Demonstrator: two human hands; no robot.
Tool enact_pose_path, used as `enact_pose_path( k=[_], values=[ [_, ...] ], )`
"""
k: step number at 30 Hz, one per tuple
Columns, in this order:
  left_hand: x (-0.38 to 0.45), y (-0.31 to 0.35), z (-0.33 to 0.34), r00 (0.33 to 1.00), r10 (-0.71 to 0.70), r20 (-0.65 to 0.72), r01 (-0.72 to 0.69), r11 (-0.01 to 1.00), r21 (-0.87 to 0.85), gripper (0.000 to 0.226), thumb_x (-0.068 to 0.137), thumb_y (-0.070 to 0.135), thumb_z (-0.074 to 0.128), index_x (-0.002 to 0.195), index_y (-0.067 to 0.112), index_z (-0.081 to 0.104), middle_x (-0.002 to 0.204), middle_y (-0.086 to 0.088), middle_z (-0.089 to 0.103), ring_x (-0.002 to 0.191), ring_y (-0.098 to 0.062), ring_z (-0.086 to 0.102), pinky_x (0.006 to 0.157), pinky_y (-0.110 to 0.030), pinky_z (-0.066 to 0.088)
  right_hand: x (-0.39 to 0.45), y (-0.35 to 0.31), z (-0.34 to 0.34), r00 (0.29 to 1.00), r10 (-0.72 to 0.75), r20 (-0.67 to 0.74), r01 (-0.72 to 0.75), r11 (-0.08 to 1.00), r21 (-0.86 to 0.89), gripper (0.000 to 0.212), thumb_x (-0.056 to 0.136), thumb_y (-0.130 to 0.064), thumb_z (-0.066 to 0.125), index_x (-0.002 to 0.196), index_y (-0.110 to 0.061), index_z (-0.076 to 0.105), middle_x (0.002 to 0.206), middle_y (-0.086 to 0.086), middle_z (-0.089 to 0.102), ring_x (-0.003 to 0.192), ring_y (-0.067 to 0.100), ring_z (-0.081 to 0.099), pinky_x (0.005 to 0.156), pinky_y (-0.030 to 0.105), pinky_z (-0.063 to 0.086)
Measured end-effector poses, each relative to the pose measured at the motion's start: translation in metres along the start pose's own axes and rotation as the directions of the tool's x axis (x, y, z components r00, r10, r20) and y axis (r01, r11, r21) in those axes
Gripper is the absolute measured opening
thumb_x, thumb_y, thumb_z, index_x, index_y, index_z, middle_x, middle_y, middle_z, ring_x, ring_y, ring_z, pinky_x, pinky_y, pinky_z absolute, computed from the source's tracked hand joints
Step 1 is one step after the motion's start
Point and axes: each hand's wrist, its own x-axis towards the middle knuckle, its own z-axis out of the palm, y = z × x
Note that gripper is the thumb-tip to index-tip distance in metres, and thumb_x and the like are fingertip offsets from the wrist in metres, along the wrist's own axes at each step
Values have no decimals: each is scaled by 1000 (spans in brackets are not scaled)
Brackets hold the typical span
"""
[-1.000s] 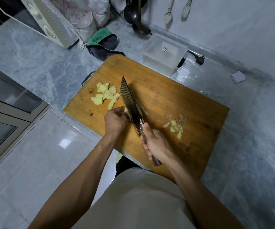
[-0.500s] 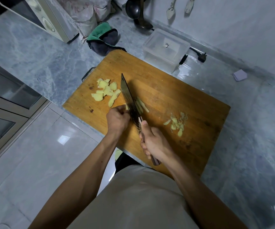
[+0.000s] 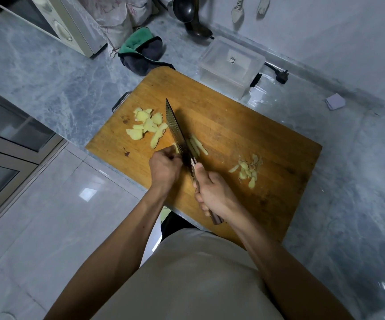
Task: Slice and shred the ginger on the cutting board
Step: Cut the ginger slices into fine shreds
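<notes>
Grey marble counter (image 3: 48,72), pale wall (image 3: 325,31), glossy tiled floor (image 3: 48,215).

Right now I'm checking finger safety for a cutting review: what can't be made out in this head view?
- The ginger piece under the left hand: curled fingers cover nearly all of it.
- Left fingertips against the dark ridged cleaver blade: hidden by the knuckles.
- Where the blade's edge meets the wooden cutting board: hidden by the blade itself.
- The brown knife handle: mostly covered by the right hand's grip.

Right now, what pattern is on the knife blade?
Fine dark wavy stripes along the knife blade, seen in the head view.
</notes>
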Motion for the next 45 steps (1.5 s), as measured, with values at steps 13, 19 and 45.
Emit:
enact_pose_path(
  k=[13, 19, 45],
  values=[
    [6, -9, 3, 1000, -6, -6, 5, 999, -40, 36, 90, 2, 55, 123, 7, 68, 90, -6, 73, 50, -1, 52, 47, -9, 41, 1, 5, 2, 1000, -31, 7, 31, 996, -82, 54, 105, -57, 29, 74, -16, 46, 52, -1, 41, 40, 15, 37, 41, 24, 35],
    [5, -9, 3, 1000, -1, -16, 0, 999, -48, 37, 91, 2, 54, 124, 9, 68, 88, -5, 71, 49, -4, 52, 46, -12, 43, 5, 6, 2, 1000, -29, 7, 30, 993, -114, 56, 105, -57, 28, 73, -16, 46, 50, -4, 43, 38, 12, 40, 42, 25, 37],
    [8, -17, -3, 997, 23, 80, -15, 995, -101, 38, 89, -4, 50, 117, 10, 72, 101, -10, 74, 76, -15, 62, 82, -33, 56, 2, 23, 15, 979, -158, -128, 124, 963, -241, 58, 107, -53, 25, 64, -21, 47, 59, -1, 50, 51, 16, 48, 61, 37, 45]
  ],
)
